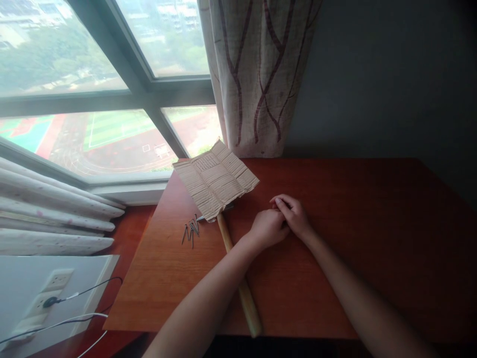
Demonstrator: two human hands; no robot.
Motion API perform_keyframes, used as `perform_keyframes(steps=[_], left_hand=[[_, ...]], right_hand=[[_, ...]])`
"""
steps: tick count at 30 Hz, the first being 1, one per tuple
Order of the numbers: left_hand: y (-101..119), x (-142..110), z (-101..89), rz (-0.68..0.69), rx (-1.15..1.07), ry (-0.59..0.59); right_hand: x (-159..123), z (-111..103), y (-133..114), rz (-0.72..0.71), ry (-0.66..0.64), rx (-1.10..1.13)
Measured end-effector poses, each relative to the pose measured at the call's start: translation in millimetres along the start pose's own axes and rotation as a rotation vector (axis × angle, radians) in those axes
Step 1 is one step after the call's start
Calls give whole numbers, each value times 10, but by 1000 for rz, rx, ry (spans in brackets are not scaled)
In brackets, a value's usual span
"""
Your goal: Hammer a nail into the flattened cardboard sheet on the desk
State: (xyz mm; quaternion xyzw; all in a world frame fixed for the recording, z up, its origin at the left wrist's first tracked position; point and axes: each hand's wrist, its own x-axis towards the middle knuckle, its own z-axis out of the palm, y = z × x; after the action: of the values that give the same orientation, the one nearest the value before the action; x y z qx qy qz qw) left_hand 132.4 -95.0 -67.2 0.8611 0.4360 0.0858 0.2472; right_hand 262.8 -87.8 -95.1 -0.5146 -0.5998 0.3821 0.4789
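My left hand (266,227) and my right hand (292,214) rest together on the reddish wooden table (372,223), fingers curled and touching each other. What they hold, if anything, is hidden. Left of them lies a hammer with a long wooden handle (238,278); its head is tucked under a creased piece of cardboard (215,178). A small heap of nails (191,228) lies on the table beside the hammer's head end.
A patterned curtain (257,74) hangs behind the table against a grey wall. A large window (112,99) fills the left. Folded white fabric (48,219) lies on the sill. A wall socket with cables (48,298) sits lower left.
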Motion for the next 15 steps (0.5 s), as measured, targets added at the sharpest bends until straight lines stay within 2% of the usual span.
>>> perform_keyframes(steps=[15], left_hand=[[-12, -5, 32, 25, 19, 16]], right_hand=[[-2, -3, 42, -7, -7, 3]])
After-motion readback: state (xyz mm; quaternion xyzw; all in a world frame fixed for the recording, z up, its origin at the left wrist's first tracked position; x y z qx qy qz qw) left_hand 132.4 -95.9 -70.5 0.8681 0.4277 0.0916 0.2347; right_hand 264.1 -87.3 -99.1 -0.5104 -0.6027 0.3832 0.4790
